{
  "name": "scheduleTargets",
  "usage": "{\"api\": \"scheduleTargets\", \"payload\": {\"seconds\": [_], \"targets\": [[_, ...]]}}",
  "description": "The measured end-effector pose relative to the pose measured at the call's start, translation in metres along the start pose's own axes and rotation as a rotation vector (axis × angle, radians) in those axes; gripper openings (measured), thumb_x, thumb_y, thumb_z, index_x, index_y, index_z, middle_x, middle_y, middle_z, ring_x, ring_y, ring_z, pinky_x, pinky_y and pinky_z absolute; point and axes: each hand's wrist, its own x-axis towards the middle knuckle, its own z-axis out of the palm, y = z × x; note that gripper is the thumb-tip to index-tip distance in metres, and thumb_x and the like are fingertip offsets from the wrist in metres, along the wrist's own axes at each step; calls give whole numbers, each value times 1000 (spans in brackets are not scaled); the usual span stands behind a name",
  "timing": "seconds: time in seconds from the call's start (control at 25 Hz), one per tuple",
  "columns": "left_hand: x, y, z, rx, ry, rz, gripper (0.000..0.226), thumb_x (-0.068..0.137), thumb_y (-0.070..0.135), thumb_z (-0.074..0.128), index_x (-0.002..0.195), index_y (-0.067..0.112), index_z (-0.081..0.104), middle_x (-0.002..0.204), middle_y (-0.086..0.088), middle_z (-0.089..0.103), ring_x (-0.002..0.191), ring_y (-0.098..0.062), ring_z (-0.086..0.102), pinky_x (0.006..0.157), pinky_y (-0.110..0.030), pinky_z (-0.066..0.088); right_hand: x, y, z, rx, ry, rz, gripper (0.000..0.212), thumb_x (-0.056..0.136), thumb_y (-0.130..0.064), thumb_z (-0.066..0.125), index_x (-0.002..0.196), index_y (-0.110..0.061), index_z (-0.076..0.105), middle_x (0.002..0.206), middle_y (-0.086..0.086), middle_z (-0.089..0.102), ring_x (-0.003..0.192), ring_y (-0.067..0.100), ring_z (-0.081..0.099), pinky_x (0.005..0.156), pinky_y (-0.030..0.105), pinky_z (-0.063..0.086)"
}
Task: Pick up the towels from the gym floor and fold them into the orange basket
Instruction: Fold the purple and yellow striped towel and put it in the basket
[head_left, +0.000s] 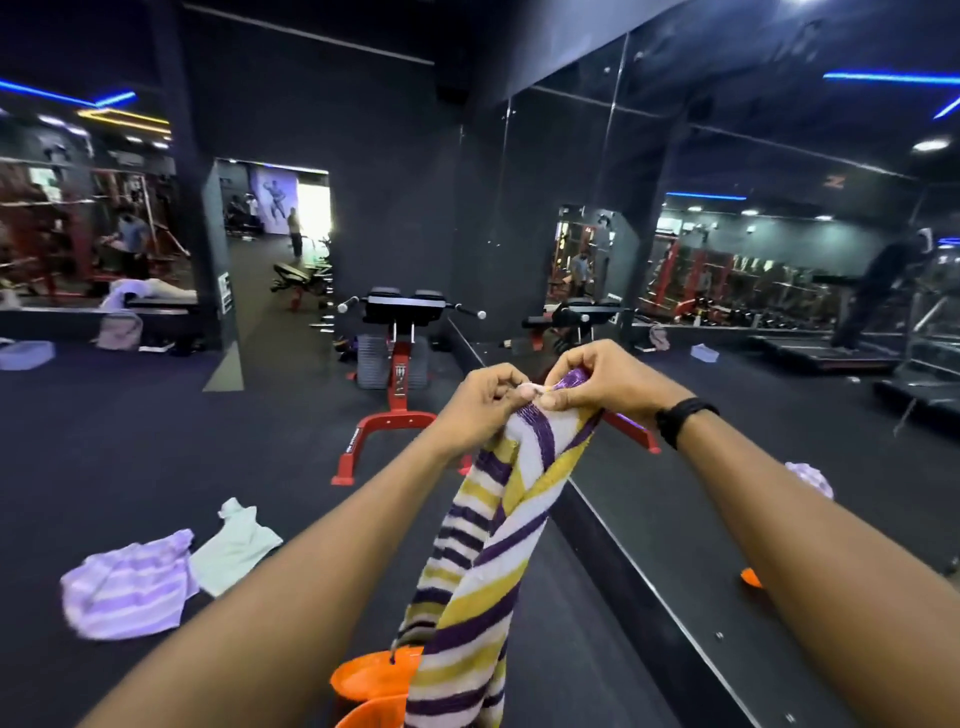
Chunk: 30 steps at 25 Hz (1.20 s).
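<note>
Striped in purple, yellow and white, the towel (483, 545) hangs straight down from your two hands, its long axis vertical and its lower end dropping over the orange basket (371, 686) at the bottom of the view. Your left hand (480, 402) and right hand (605, 382) are side by side, almost touching, each pinching the bunched top edge with curled fingers. Both are equally near the cloth, so I judge the next move is to slide them apart along that edge to open it for folding. Two more towels wait on the floor to your left: a lilac striped towel (127, 587) and, touching it, a pale green towel (236, 545), towards the mirrored wall (779, 234).
</note>
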Motion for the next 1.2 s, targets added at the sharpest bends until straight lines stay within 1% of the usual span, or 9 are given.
{"api": "scheduleTargets", "payload": {"seconds": [0.12, 0.24, 0.36, 0.48, 0.6, 0.68, 0.88, 1.0, 1.2], "targets": [[-17, -17, -46, 92, 47, -22, 22, 91, 36, 60, 77, 20, 61, 62, 1, 50, 60, -16, 40, 58, -31, 32, 28, -25, 25, -154, -173, 7, 26, 66, -20, 87, 82, -8, 71, 75, 1, 68, 67, 8, 61, 66, 26, 53], [-40, -25, -79, 110, 96, -67, 17, 91, 26, 64, 79, 14, 59, 50, 15, 43, 47, -1, 33, 47, -19, 28, 55, -43, 56, -217, -186, -55, 17, 78, -26, 79, 74, -12, 69, 65, -4, 62, 59, 3, 54, 58, 20, 46], [-66, -36, -109, 283, 2, -123, 29, 72, 25, 82, 88, 8, 65, 76, 4, 69, 69, -9, 61, 62, -27, 48, 78, -56, 75, -129, -145, -147, 25, 89, -28, 67, 78, -5, 66, 69, -1, 60, 66, 7, 54, 62, 24, 46], [-95, -77, -145, 740, -63, -349, 18, 75, 19, 74, 88, 9, 66, 91, -6, 68, 90, -21, 63, 74, -31, 46, 107, -60, 85, -29, -7, -197, 34, 95, -23, 59, 85, 9, 59, 75, 8, 53, 71, 15, 47, 63, 26, 40], [-135, -116, -183, 872, 30, -671, 4, 82, 17, 60, 83, 16, 64, 77, -4, 59, 77, -23, 65, 68, -28, 47, 136, -51, 83, -65, 269, -203, 35, 96, -26, 54, 77, 3, 56, 71, 4, 48, 70, 15, 44, 65, 30, 36], [-149, -125, -200, 657, 166, -809, 22, 94, 22, 52, 73, 16, 57, 72, -7, 57, 51, -12, 59, 56, -23, 46, 147, -42, 82, -110, 317, -174, 30, 96, -24, 50, 72, -7, 55, 68, 0, 49, 68, 15, 45, 67, 31, 36], [-114, -92, -191, -180, 520, -733, 27, 102, 24, 40, 89, 15, 62, 79, -7, 63, 63, -13, 57, 60, -24, 48, 160, -19, 107, -249, -16, -111, 8, 90, -6, 51, 82, -8, 54, 71, 5, 59, 65, 18, 52, 66, 38, 46], [-82, -72, -176, -469, 527, -753, 27, 100, 24, 44, 92, 8, 63, 75, -7, 68, 63, -16, 65, 62, -27, 55, 158, -10, 128, -165, -143, -156, 25, 84, 4, 48, 79, -20, 44, 62, -4, 51, 54, 11, 45, 56, 29, 41], [-48, -54, -171, -648, 454, -784, 34, 96, 37, 46, 91, 6, 60, 86, -10, 58, 76, -22, 56, 79, -32, 46, 146, -20, 158, 55, -376, -216, 29, 87, 13, 51, 78, -5, 72, 69, -1, 70, 59, 11, 58, 56, 18, 49]]}}
